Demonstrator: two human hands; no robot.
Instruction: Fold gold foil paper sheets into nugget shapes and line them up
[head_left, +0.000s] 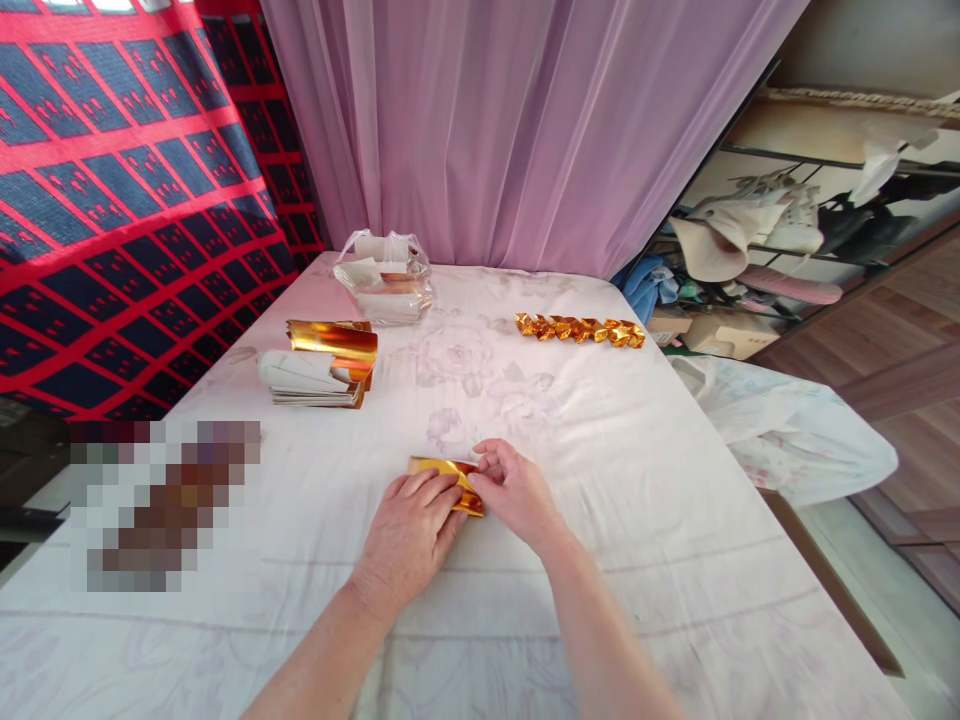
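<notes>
A small sheet of shiny gold foil paper [429, 465] lies on the cloth-covered table in front of me. My left hand [411, 520] rests across it, fingers laid out flat and pressing it down. At the paper's right end, my right hand [514, 490] pinches the edge between thumb and index finger, the other fingers curled loosely. Part of the paper is hidden under my hands. Farther back to the left sits a pile of gold foil papers [334, 345] with white undersides. A row of folded gold foil pieces [579, 330] lies at the back right.
A clear plastic bag [384, 285] with papers inside stands near the back edge of the floral tablecloth [637, 480]. A purple curtain [465, 130] hangs behind. Right of the table are a shelf with shoes [795, 220] and a white plastic bag [802, 430]. One patch at left is pixelated.
</notes>
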